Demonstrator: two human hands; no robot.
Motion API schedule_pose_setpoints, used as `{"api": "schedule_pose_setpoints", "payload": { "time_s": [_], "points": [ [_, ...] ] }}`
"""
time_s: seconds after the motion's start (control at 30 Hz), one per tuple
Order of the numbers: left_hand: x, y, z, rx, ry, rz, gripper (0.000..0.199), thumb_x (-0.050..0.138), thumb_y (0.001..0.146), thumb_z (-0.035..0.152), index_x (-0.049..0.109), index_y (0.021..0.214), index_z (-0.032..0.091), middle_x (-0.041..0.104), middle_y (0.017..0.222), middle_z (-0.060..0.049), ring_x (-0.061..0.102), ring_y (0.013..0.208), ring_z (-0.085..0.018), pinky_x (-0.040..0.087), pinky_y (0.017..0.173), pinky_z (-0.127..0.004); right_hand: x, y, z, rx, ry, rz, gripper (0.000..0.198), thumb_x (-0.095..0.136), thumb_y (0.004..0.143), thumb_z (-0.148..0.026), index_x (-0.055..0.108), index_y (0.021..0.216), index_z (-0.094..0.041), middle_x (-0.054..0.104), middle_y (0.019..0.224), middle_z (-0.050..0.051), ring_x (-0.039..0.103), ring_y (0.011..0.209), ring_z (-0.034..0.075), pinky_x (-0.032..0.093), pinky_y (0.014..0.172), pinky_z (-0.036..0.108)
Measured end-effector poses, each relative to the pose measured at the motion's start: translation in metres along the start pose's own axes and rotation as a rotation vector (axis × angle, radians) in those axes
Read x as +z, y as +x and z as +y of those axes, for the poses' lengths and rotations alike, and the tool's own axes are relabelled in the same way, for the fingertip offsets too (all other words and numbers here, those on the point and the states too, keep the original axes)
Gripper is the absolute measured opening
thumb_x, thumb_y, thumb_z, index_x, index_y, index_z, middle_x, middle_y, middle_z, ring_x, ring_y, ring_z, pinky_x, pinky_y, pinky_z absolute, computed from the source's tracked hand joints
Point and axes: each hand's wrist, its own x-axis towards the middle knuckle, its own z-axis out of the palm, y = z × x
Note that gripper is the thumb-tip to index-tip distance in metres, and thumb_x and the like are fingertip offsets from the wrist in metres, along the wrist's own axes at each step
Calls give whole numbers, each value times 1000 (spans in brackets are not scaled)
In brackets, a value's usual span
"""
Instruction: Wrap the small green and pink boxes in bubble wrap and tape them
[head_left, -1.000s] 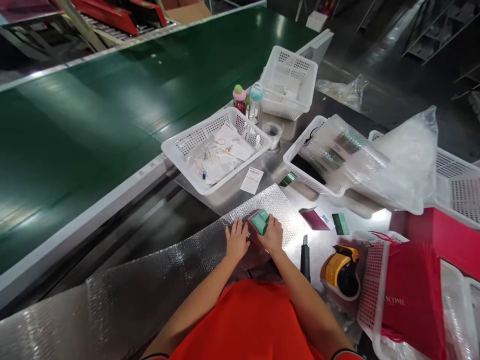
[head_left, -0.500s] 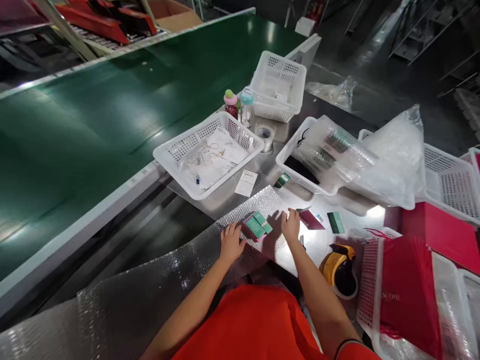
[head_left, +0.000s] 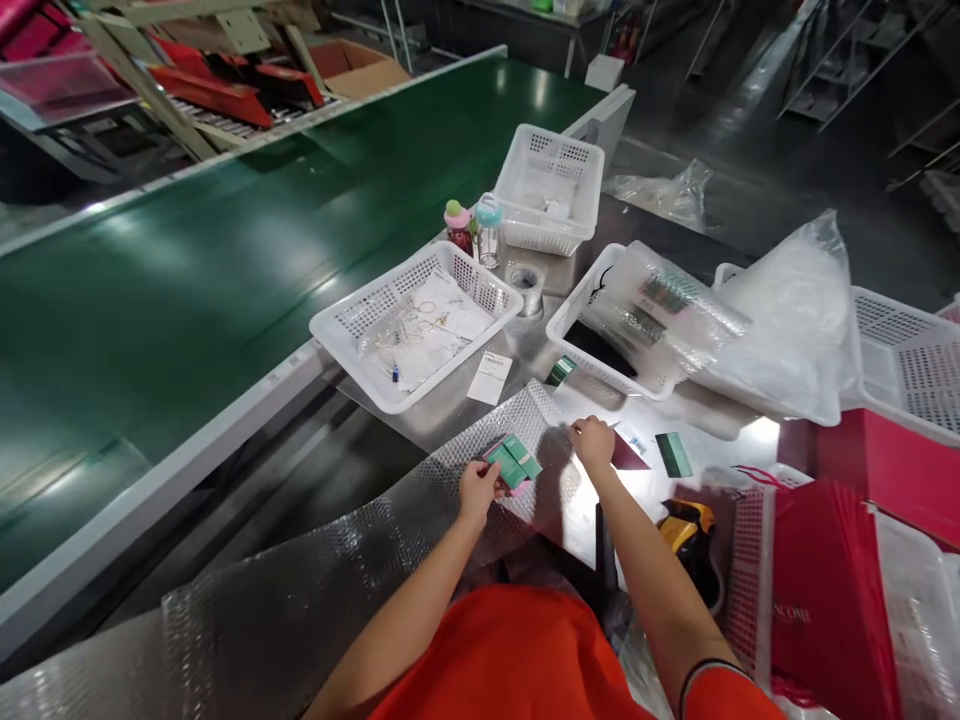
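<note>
A steel packing bench (head_left: 525, 345) runs alongside a wide green conveyor belt (head_left: 225, 260) in a dim warehouse, with red racking beyond the belt's far edge. All positions below are taken from the sheet of bubble wrap (head_left: 315, 560) spread across the near part of the bench.

At the wrap's far right end, the left hand (head_left: 478, 490) rests on the sheet, its fingers curled round the near edge of a small stack of green and pink boxes (head_left: 512, 463) lying on the wrap; the grip is light, thumb and fingertips touching the stack. Beyond the wrap, toward the belt, stands a white basket (head_left: 341, 330) holding clear packets and papers, with a printed slip (head_left: 489, 377) lying just beside it on the bench. Two small bottles (head_left: 472, 225) and a roll of tape (head_left: 525, 281) stand farther back, before a second white basket (head_left: 551, 185).

Just off the wrap's right edge, the right hand (head_left: 592, 441) lies palm down on the bench, fingers loosely bent, touching a dark red card (head_left: 626, 455); whether it grips the card cannot be told. A green card (head_left: 673, 454) lies near, further right. A third basket (head_left: 577, 340), holding bubble-wrapped parcels (head_left: 660, 300), sits beyond. A yellow and black tool (head_left: 686, 535) and a red paper bag (head_left: 825, 590) lie to the far right.
</note>
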Motion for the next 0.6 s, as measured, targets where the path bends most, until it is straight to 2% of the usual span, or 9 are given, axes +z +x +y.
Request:
{"api": "schedule_pose_setpoints", "payload": {
  "time_s": [0.13, 0.27, 0.33, 0.43, 0.6],
  "points": [
    [-1, 2, 3, -49, -52, -9, 28, 73, 77, 33, 49, 73, 20, 53, 59, 6, 58, 53, -12, 56, 51, -27, -13, -25, -12, -178, 124, -92, 19, 61, 90, -16, 78, 83, -20, 77, 103, 9, 72, 92, 23, 55, 85, 36],
    [-1, 4, 1, -59, -65, -28, 32, 75, 71, 40, 50, 70, 20, 51, 56, 6, 56, 52, -12, 52, 50, -25, 5, -69, -45, -370, 180, -177, 21, 62, 89, -10, 76, 78, -22, 77, 116, 3, 72, 107, 18, 56, 95, 31],
    [0, 6, -1, -36, -58, -36, 36, 76, 68, 44, 50, 66, 20, 49, 55, 7, 54, 52, -11, 48, 49, -23, 20, -89, -62, -412, 150, -186, 23, 60, 89, -7, 76, 80, -21, 76, 119, 5, 71, 110, 19, 57, 95, 30],
    [0, 10, -5, 14, -42, -42, 42, 78, 65, 51, 50, 62, 20, 48, 55, 7, 52, 53, -11, 44, 50, -23, 40, -108, -77, -431, 51, -162, 23, 57, 90, -3, 76, 89, -16, 72, 127, 13, 70, 116, 23, 58, 98, 35],
    [-2, 17, -12, 91, -26, -50, 47, 78, 65, 58, 53, 60, 19, 51, 55, 5, 51, 58, -12, 42, 55, -24, 54, -120, -83, -520, -107, -136, 26, 60, 90, -4, 73, 112, -5, 64, 135, 25, 61, 129, 32, 56, 105, 44]
  ]
}}
